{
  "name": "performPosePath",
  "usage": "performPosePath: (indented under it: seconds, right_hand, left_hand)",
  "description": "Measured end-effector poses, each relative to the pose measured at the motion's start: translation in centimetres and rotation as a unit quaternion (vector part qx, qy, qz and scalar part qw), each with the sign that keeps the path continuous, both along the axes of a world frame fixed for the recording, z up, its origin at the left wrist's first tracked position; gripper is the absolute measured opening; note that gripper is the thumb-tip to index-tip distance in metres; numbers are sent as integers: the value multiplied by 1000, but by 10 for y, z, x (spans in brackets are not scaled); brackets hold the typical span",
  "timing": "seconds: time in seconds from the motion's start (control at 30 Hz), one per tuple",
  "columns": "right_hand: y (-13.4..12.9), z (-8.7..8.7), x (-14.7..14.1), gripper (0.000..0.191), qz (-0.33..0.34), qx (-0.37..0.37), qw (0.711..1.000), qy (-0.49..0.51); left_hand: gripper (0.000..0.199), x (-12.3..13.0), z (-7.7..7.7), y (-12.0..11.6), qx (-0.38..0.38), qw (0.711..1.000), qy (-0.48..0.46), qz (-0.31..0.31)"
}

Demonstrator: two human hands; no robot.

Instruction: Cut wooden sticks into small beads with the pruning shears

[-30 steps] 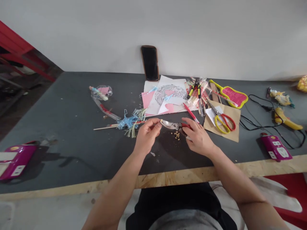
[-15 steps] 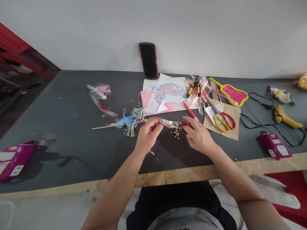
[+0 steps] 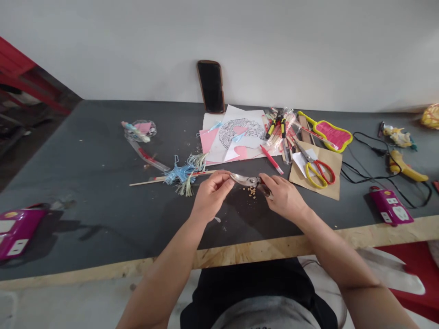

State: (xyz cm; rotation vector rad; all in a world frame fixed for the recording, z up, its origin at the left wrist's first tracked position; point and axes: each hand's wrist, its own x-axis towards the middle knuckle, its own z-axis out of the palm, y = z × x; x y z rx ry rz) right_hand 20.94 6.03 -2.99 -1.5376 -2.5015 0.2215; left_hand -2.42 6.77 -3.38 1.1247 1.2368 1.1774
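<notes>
My right hand [image 3: 284, 194] is wrapped round the red handles of a pair of pruning shears [image 3: 245, 179], whose metal blades point left. At the blade tips, my left hand [image 3: 213, 193] is closed in a pinch. What sits between its fingertips is too small and covered to make out. Below the shears lie several small pale-yellow cut bits [image 3: 252, 193] on the dark table [image 3: 113, 219]. Just left of my left hand, a blue tasselled craft piece [image 3: 180, 173] rests with thin wooden sticks [image 3: 147, 181].
Behind my hands lie papers with a dragon drawing [image 3: 236, 132], a red marker [image 3: 271, 160] and yellow-black pliers [image 3: 276, 125]. Scissors [image 3: 313, 167] rest on brown paper at right. A yellow glue gun [image 3: 406, 167] and its cord lie farther right. A phone [image 3: 211, 87] leans against the wall.
My right hand's fingers have drawn in closer around the shears' handles. The left hand keeps its pinch at the blade tips. The whole view has shifted slightly.
</notes>
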Motion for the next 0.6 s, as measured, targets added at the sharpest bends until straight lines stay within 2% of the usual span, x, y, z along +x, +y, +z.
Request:
performPosePath:
  seconds: [0.1,0.3,0.43,0.5,0.6]
  right_hand:
    - [-1,2,-2,53,-6,-25,999,-21]
    - [1,-1,-5,59,-20,4,999,-31]
    - [1,0,-5,64,-14,-2,999,-35]
    - [0,2,-4,67,-5,-6,999,-34]
    - [0,3,1,67,18,-11,1000,-17]
  left_hand:
    - [24,0,0,1,-7,1000,-11,-25]
    - [22,-1,-4,2,31,999,16,6]
    - [21,-3,-7,1,48,999,25,5]
    - [21,-4,-5,2,32,999,4,-9]
    - [25,-5,4,2,-36,995,-76,-62]
